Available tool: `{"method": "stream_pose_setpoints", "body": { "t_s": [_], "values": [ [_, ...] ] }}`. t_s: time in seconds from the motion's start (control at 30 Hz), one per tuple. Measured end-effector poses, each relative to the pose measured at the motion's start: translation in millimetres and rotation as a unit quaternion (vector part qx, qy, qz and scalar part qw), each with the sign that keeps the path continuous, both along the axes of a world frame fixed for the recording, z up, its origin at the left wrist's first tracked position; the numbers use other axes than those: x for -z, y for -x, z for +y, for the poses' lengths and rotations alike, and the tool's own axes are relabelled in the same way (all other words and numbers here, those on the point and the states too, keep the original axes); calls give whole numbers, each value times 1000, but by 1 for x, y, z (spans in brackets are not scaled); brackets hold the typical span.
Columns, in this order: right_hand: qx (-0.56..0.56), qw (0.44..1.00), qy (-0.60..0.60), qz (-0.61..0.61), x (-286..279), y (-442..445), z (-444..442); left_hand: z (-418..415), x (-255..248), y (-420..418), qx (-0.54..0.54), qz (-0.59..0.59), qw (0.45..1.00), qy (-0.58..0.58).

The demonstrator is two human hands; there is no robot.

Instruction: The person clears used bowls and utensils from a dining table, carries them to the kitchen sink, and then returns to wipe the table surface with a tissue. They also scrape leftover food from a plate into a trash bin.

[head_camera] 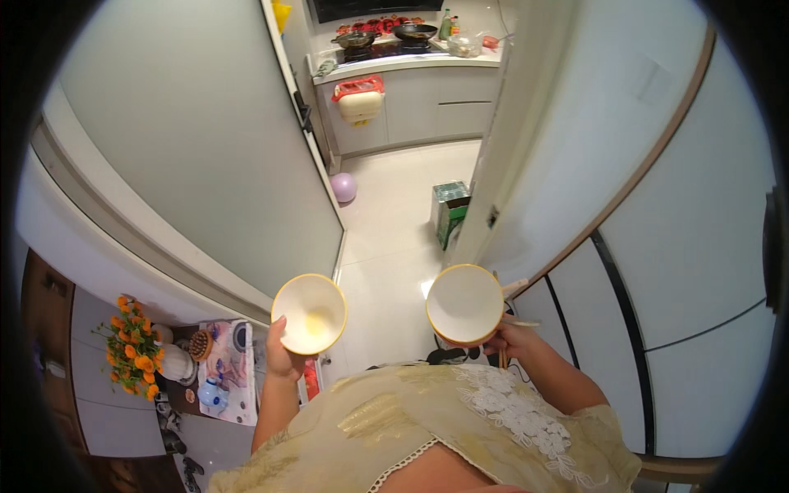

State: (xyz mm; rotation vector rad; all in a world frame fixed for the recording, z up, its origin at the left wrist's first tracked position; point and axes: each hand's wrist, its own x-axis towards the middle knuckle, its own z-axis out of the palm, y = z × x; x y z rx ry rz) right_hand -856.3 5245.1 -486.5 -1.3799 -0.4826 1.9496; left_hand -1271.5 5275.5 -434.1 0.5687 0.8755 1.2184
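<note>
My left hand [285,351] grips a white bowl with a yellow rim [302,308], its thumb over the edge; a little yellowish residue shows at the bottom. My right hand [511,339] holds another yellow-rimmed white bowl [465,302], whose inside looks plain white; a second rim just under it suggests a stack. Slender sticks, apparently chopsticks, and a pale handle [523,322] stick out beside the right-hand bowl. The fingers beneath both bowls are mostly hidden.
Ahead, a doorway lies between a frosted sliding door [246,154] and a door frame [499,154]. Beyond are a purple ball [344,187], a green box [450,212] and a kitchen counter [407,65] with pans. Orange flowers [132,351] stand at left.
</note>
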Motion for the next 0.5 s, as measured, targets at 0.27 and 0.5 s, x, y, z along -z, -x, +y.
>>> {"method": "stream_pose_setpoints", "body": {
  "t_s": [0.27,0.5],
  "values": [
    [-58,997,-41,-10,-1,122,155,42,10,67,-101,-18,994,30],
    [-58,997,-29,-31,10,139,303,133,24,54,-67,-48,996,43]
  ]
}}
